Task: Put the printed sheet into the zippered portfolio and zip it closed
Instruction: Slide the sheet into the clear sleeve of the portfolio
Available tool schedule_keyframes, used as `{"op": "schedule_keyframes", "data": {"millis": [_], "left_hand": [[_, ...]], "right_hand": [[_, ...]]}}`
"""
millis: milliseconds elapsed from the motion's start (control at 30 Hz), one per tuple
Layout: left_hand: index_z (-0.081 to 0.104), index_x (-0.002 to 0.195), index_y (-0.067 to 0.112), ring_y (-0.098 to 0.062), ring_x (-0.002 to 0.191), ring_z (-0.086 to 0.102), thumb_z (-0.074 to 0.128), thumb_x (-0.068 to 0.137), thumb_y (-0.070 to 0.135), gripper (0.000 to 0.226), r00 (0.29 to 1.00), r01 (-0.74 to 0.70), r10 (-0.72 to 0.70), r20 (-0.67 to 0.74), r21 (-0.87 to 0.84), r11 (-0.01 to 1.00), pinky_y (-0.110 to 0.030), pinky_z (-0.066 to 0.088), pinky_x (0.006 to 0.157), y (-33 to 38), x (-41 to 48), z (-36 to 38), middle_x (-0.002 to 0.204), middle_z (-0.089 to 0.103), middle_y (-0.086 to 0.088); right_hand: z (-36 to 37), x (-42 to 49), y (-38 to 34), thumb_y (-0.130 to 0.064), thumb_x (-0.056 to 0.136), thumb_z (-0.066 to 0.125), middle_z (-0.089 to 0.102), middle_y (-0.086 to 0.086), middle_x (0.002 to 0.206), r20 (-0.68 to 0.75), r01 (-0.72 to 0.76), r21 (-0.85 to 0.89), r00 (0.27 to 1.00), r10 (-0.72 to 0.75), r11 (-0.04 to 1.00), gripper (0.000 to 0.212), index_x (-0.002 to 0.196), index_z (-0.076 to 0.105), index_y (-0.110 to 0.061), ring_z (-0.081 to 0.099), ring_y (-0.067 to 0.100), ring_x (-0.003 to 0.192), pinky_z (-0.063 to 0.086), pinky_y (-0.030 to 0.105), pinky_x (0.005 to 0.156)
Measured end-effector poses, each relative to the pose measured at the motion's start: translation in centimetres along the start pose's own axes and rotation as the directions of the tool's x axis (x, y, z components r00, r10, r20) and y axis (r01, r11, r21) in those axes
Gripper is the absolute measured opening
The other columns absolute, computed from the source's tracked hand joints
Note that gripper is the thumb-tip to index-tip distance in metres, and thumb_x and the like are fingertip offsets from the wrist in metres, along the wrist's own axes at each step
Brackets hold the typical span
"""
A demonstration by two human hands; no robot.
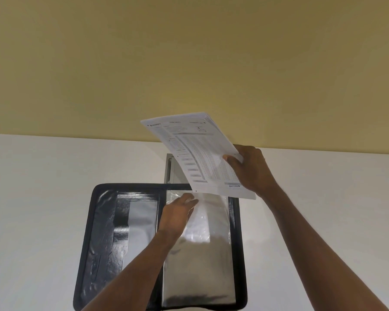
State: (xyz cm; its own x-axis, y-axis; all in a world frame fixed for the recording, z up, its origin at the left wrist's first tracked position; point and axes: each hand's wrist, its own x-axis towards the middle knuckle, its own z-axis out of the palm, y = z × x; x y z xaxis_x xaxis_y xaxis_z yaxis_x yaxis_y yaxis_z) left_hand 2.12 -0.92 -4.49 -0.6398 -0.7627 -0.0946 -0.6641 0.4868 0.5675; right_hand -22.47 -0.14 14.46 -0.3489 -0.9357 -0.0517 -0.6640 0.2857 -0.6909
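A black zippered portfolio (99,239) lies open flat on the white table, with shiny plastic pockets on both halves. My left hand (177,214) rests on the top of the right half's clear sleeve (202,254), its fingers pinching or lifting the sleeve's upper edge. My right hand (249,169) holds the printed sheet (193,151) by its right edge, tilted in the air above the portfolio's top right corner. The sheet's lower edge hangs just over the sleeve's opening.
The white table (43,198) runs out to both sides. A grey flat object (173,169) lies behind the portfolio, partly hidden by the sheet. A yellow wall (189,63) stands behind the table's far edge.
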Motion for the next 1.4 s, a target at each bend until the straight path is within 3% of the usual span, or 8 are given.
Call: {"op": "schedule_keyframes", "data": {"millis": [233, 400, 633, 833, 933, 1067, 1233, 1400], "left_hand": [[0.081, 0.110, 0.022, -0.023, 0.070, 0.077, 0.083, 0.082, 0.006, 0.031, 0.998, -0.035, 0.039, -0.057, 0.075, 0.997, -0.032, 0.061, 0.055, 1.4, 0.8, -1.3, 0.105, 0.080, 0.002], [0.081, 0.091, 0.021, -0.021, 0.069, 0.075, 0.084, 0.083, 0.012, 0.012, 0.994, -0.004, 0.016, -0.111, 0.111, 0.994, -0.033, 0.059, 0.051, 2.2, 1.4, -2.0, 0.095, 0.079, 0.003], [0.079, 0.088, 0.017, -0.025, 0.060, 0.071, 0.082, 0.086, 0.011, 0.007, 0.997, -0.001, 0.009, -0.078, 0.106, 0.994, -0.033, 0.057, 0.049, 2.4, 1.1, -1.7, 0.097, 0.076, 0.002], [0.067, 0.109, 0.015, -0.032, 0.068, 0.067, 0.054, 0.104, 0.017, 0.014, 0.998, 0.028, -0.036, 0.049, 0.149, 0.988, -0.042, 0.056, 0.061, 2.3, 0.8, -1.1, 0.087, 0.073, -0.005], [0.064, 0.108, 0.016, -0.031, 0.066, 0.064, 0.055, 0.101, 0.013, 0.012, 0.997, 0.033, -0.043, 0.063, 0.146, 0.989, -0.042, 0.054, 0.060, 2.5, 0.7, -0.9, 0.085, 0.070, -0.003], [0.073, 0.109, 0.019, -0.026, 0.084, 0.072, 0.060, 0.100, 0.015, 0.017, 1.000, 0.026, -0.027, 0.014, 0.107, 0.994, -0.041, 0.059, 0.069, 2.4, 0.5, -0.8, 0.110, 0.074, 0.003], [0.077, 0.104, 0.023, -0.022, 0.081, 0.074, 0.069, 0.093, 0.011, 0.018, 0.999, 0.016, -0.011, -0.049, 0.093, 0.996, -0.038, 0.060, 0.063, 1.9, 0.0, -0.6, 0.111, 0.076, 0.007], [0.076, 0.101, 0.024, -0.020, 0.076, 0.073, 0.070, 0.093, 0.016, 0.013, 0.997, -0.012, 0.018, -0.078, 0.084, 0.996, -0.036, 0.058, 0.056, 1.6, -0.2, -0.7, 0.101, 0.077, 0.008]], "right_hand": [[-0.6, -0.4, 0.6, -0.015, 0.097, 0.065, 0.051, -0.032, 0.057, -0.037, -0.027, -0.002, 0.999, 0.027, 1.000, 0.013, 0.101, 0.076, -0.010, 0.055, -0.020, 0.063, 0.037, -0.001, 0.057], [-1.0, -0.6, 0.7, -0.015, 0.097, 0.064, 0.055, -0.045, 0.060, -0.033, -0.048, -0.002, 0.998, 0.048, 0.999, 0.043, 0.069, 0.053, -0.046, 0.054, -0.015, 0.059, 0.037, 0.002, 0.055], [-1.2, -0.6, 0.0, -0.015, 0.096, 0.063, 0.054, -0.039, 0.056, -0.058, -0.026, 0.041, 0.998, 0.028, 0.999, 0.056, 0.060, 0.051, -0.056, 0.052, -0.009, 0.054, 0.036, 0.004, 0.052], [-0.4, -0.1, 0.2, -0.016, 0.097, 0.065, 0.050, -0.033, 0.063, -0.040, -0.033, 0.025, 0.999, 0.034, 0.999, 0.014, 0.104, 0.076, -0.011, 0.055, -0.021, 0.064, 0.037, -0.002, 0.057], [0.3, 0.0, -0.8, -0.019, 0.097, 0.062, 0.063, -0.020, 0.078, 0.003, -0.026, 0.018, 1.000, 0.026, 0.999, 0.022, 0.115, 0.075, -0.016, 0.058, -0.018, 0.068, 0.038, -0.003, 0.063], [1.5, 0.4, -1.3, -0.024, 0.099, 0.061, 0.074, -0.002, 0.093, 0.054, -0.032, 0.007, 0.998, 0.032, 0.999, 0.026, 0.120, 0.073, -0.019, 0.063, 0.011, 0.074, 0.043, 0.013, 0.063], [2.9, 0.6, -1.3, -0.021, 0.099, 0.061, 0.078, 0.004, 0.094, 0.074, -0.039, 0.053, 0.997, 0.035, 0.998, 0.021, 0.114, 0.075, -0.015, 0.070, 0.022, 0.076, 0.054, 0.031, 0.065], [3.5, 1.7, -0.9, -0.019, 0.098, 0.063, 0.078, 0.006, 0.102, 0.097, -0.022, 0.013, 0.995, 0.021, 1.000, 0.025, 0.120, 0.074, -0.013, 0.067, 0.019, 0.079, 0.043, 0.020, 0.063]]}}
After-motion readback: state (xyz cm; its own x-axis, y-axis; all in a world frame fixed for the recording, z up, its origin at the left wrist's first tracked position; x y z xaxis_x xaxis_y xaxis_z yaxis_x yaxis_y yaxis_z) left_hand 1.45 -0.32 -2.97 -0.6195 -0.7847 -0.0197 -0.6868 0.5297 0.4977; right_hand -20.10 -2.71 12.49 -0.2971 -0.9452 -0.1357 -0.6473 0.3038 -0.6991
